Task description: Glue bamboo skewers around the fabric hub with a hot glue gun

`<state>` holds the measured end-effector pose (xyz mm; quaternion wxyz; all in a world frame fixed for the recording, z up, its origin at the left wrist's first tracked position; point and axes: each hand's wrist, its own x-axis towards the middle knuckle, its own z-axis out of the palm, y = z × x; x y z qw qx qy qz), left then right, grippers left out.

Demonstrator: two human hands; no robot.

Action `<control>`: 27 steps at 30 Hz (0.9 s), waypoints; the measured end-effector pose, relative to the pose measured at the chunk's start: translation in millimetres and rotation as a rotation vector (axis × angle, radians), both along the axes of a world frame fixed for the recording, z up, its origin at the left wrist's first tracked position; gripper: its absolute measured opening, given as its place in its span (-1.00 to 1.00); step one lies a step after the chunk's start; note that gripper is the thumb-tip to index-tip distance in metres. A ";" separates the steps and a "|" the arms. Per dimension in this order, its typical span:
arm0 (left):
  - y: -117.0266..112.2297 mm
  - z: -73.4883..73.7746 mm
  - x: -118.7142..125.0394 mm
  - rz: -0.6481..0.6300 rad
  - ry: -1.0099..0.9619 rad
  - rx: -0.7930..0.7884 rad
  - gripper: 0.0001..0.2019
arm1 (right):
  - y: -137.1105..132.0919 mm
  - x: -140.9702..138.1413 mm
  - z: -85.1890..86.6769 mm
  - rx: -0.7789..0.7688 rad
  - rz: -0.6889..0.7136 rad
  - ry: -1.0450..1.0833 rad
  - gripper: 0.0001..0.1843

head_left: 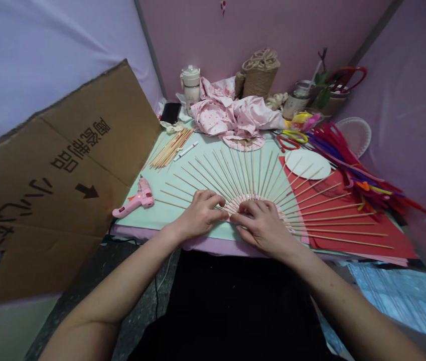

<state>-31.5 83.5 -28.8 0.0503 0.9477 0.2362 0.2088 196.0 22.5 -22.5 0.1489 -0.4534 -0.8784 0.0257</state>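
Note:
Wooden skewers (253, 173) spread like a fan from a round pink-patterned disc (248, 197) at the table's front edge. My left hand (205, 210) is at the disc's lower left edge, its fingers bent and thumb and fingertips close together. Over the lower part of the disc lies my right hand (261, 224), fingers curled, fingertips near those of the left. What either hand pinches between its fingertips is too small or hidden to make out. The nearest skewers reach out to both sides of my hands.
A pink hot glue gun (137, 198) lies left, beside a cardboard panel (73, 165). Loose skewers (171, 148), a white pen (186, 151), pink fabric (235, 113) and scissors (288, 141) lie behind. Right are red paper (325, 220), a white oval (308, 164) and pipe cleaners (342, 155).

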 end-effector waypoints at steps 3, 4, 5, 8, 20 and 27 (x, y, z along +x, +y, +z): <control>0.2 1.2 0.4 0.000 0.012 -0.011 -0.77 | 0.1 -0.2 0.2 -0.001 -0.002 -0.002 -0.73; 0.2 1.6 0.4 0.002 0.016 -0.015 -0.77 | 0.1 -0.1 0.4 -0.002 -0.003 -0.002 -0.73; 0.2 2.0 0.4 0.003 0.020 -0.018 -0.76 | 0.0 -0.1 0.8 -0.003 -0.003 -0.002 -0.73; 0.1 2.9 0.4 0.002 0.021 -0.017 -0.76 | -0.2 -0.3 2.2 -0.004 -0.003 0.000 -0.73; 1.2 5.2 -2.1 0.007 -0.038 -0.016 -0.75 | -0.8 1.8 1.7 -0.016 -0.024 0.101 -0.68; 7.6 5.8 -3.0 0.083 -0.084 -0.016 -0.70 | -5.3 5.3 4.2 -0.015 -0.110 0.155 -0.69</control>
